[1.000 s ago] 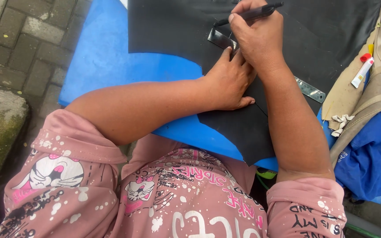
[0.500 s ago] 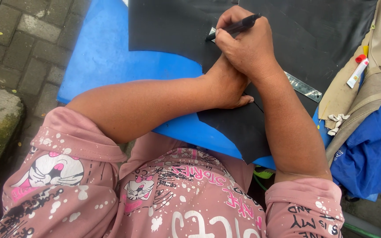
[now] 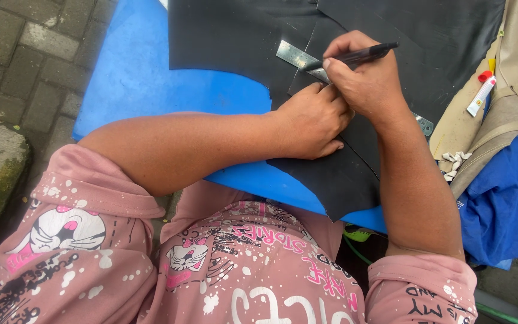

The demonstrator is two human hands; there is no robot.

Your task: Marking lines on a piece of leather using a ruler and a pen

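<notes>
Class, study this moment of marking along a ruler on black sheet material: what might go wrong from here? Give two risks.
1. The left hand presses only near one part of the ruler; its far end could pivot and skew the line.
2. The black sheet overhangs the blue table edge by the body, so it may slide or sag while the right hand draws with the pen.

a blue surface (image 3: 139,78) carries a black sheet (image 3: 235,36) spread over it, with beige fabric (image 3: 514,72) and blue cloth (image 3: 499,204) at one side.

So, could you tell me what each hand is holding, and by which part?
The right hand grips a slim black pen around its lower barrel. The left hand holds nothing, pressing the black sheet.
</notes>
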